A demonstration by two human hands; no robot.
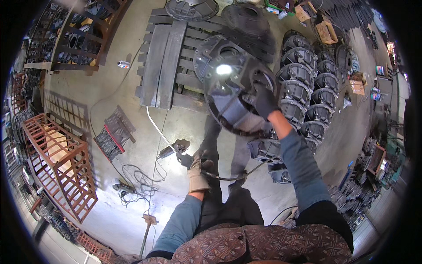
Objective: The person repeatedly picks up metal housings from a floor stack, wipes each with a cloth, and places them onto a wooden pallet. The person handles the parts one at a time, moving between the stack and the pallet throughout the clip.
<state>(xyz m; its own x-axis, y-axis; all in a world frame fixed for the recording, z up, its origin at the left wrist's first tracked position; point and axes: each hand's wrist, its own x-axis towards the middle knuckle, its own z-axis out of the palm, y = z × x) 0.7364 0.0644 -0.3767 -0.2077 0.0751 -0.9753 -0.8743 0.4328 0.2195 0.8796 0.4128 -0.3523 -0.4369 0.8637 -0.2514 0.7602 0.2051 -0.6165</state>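
Note:
My right hand (265, 102), in a dark glove, is closed on the rim of a large dark metal bell housing (235, 99). This casting is tilted in front of me and partly blurred, overlapping the slatted pallet (191, 79). In a beige work glove, my left hand (198, 175) is wrapped round the handle of an air blow gun (184, 159). A long pale tube (159, 128) runs from the gun toward the pallet, and a dark hose (239, 178) curves off to the right. My right fingertips are partly hidden by the casting.
Stacked bell housings (295, 83) form rows on the right. More round castings (192, 9) lie at the pallet's far end. A rusty metal cage (61, 165) stands at left, with tangled cable (143, 182) on the floor nearby. A spray can (123, 64) lies left of the pallet.

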